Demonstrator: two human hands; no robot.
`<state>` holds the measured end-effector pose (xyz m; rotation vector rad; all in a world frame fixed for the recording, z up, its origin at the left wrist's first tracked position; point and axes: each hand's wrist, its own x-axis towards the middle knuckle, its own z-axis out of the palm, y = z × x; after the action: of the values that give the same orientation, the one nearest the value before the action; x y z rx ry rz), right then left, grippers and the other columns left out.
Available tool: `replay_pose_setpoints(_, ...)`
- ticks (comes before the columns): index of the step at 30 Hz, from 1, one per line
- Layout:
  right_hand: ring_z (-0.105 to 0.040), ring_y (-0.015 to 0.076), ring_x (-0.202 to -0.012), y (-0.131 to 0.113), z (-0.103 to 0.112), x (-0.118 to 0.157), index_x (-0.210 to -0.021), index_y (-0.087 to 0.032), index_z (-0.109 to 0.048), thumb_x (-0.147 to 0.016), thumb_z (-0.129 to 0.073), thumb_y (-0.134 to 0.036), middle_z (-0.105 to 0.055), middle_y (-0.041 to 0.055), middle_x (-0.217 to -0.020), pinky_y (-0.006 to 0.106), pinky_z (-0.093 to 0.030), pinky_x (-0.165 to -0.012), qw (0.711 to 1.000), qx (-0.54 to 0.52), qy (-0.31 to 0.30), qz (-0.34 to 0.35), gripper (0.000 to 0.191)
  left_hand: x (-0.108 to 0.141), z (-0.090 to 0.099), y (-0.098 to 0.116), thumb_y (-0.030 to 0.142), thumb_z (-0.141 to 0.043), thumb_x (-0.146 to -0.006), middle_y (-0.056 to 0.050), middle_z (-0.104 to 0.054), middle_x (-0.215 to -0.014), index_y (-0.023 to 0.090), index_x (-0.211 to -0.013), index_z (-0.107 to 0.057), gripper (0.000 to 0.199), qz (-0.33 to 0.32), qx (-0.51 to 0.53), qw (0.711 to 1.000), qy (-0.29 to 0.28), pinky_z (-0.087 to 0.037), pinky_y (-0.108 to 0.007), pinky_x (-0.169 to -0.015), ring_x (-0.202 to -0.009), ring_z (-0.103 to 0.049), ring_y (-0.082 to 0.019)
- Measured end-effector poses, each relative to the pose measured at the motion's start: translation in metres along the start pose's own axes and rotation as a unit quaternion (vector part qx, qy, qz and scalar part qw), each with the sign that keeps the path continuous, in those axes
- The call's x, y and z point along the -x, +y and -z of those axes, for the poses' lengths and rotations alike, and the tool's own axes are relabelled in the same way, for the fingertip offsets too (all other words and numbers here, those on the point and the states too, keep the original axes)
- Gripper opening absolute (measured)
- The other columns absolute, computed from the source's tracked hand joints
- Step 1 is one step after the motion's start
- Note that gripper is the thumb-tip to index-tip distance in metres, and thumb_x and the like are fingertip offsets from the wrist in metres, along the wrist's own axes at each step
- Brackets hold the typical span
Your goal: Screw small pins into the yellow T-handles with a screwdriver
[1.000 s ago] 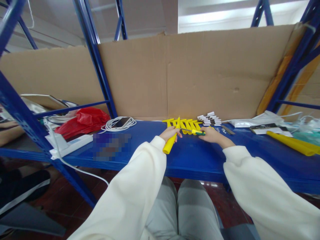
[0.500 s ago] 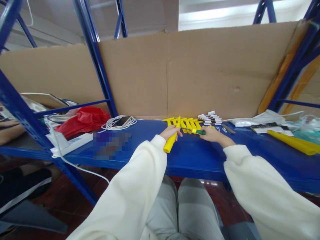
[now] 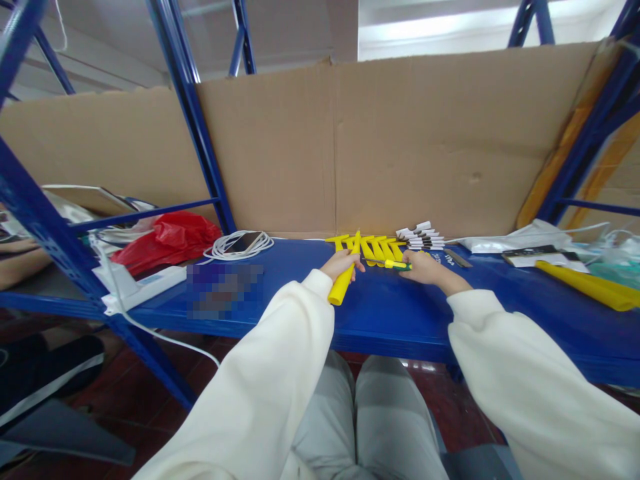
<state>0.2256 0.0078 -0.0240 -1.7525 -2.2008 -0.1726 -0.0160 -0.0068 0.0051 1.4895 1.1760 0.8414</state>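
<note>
My left hand is wrapped round a yellow tapered piece, whose wide end points down toward me. In my right hand is a screwdriver with a green and yellow handle. Its shaft points left and its tip is at or close to the yellow piece; exact contact is too small to tell. Behind both hands, several similar yellow pieces lie in a row on the blue shelf. Several small white and black pieces are stacked beside them.
Coiled white cable, a phone, a power strip and a red bag lie left. A yellow sheet and plastic bags are right. Cardboard stands behind. Another person's arm shows far left.
The screwdriver's handle has turned a little in my right hand, showing more yellow. Both hands stay in nearly the same place.
</note>
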Motion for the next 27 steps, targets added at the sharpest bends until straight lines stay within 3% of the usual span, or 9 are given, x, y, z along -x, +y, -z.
replay_pose_setpoints(5, -0.066, 0.0208, -0.076, -0.002, 0.000, 0.000, -0.087, -0.021, -0.068, -0.070, -0.072, -0.021, -0.074, 0.0056, -0.087, 0.025, -0.045, -0.064, 1.000, -0.021, -0.010, 0.013, 0.018, 0.001, 0.000, 0.001, 0.008, -0.045, -0.086, 0.004, -0.057, -0.051, 0.014, -0.074, -0.056, 0.017, -0.007, 0.005, 1.000, -0.002, -0.034, -0.020, -0.035, -0.032, -0.042, -0.007)
replay_pose_setpoints(14, -0.069, 0.0219, -0.078, -0.008, -0.004, -0.002, -0.084, -0.020, -0.071, -0.077, -0.073, -0.042, -0.075, 0.0046, -0.086, 0.029, -0.051, -0.070, 0.990, -0.112, -0.065, 0.054, 0.023, -0.002, -0.004, -0.003, 0.005, -0.048, -0.080, 0.004, -0.062, -0.059, 0.013, -0.087, -0.058, 0.015, -0.025, 0.003, 0.999, -0.038, -0.034, -0.019, -0.035, -0.032, -0.042, -0.006)
replay_pose_setpoints(22, -0.069, 0.0213, -0.081, -0.030, -0.010, -0.005, -0.093, -0.018, -0.069, -0.086, -0.065, -0.032, -0.075, 0.0099, -0.092, 0.033, -0.054, -0.078, 0.976, -0.192, 0.061, 0.081, 0.016, -0.002, -0.019, -0.003, 0.004, -0.047, -0.080, 0.007, -0.062, -0.057, 0.011, -0.131, -0.047, 0.052, -0.034, -0.018, 0.994, -0.103, -0.037, -0.016, -0.037, -0.032, -0.045, -0.007)
replay_pose_setpoints(27, -0.067, 0.0206, -0.078, -0.037, -0.009, -0.007, -0.085, -0.017, -0.066, -0.088, -0.059, -0.027, -0.073, 0.0093, -0.086, 0.032, -0.053, -0.075, 0.974, -0.192, 0.082, 0.086, 0.013, -0.002, -0.024, -0.004, 0.003, -0.047, -0.078, 0.008, -0.062, -0.057, 0.009, -0.144, -0.036, 0.067, -0.042, -0.012, 0.992, -0.122, -0.040, -0.016, -0.040, -0.032, -0.044, -0.007)
